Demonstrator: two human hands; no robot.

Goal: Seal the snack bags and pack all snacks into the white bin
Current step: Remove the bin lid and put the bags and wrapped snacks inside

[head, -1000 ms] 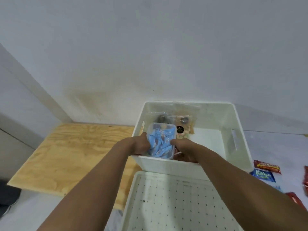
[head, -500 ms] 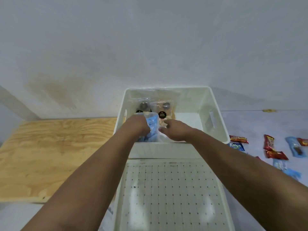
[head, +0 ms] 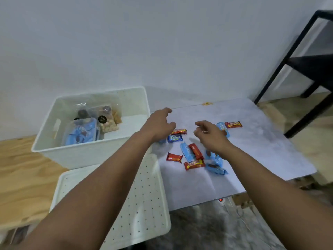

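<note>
Above the pale sheet (head: 252,141), the left hand (head: 158,125) and right hand (head: 210,135) hovered with fingers loose, grasping nothing; glossy red and blue snack wrappers (head: 194,164) lay scattered beneath, clear crinkled bags (head: 108,121) inside the white bin (head: 86,156).

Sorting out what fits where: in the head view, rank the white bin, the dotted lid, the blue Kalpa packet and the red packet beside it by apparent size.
1. white bin and dotted lid: look alike; the lid is nearer the camera, so unsure.
3. blue Kalpa packet and red packet: near equal.

- White bin (head: 86,156); white lid (head: 144,204), black dots, at its 6 o'clock.
- Red (head: 194,164) and blue (head: 174,138) snacks on a grey sheet (head: 261,141).
- Black rack (head: 310,65).
</note>
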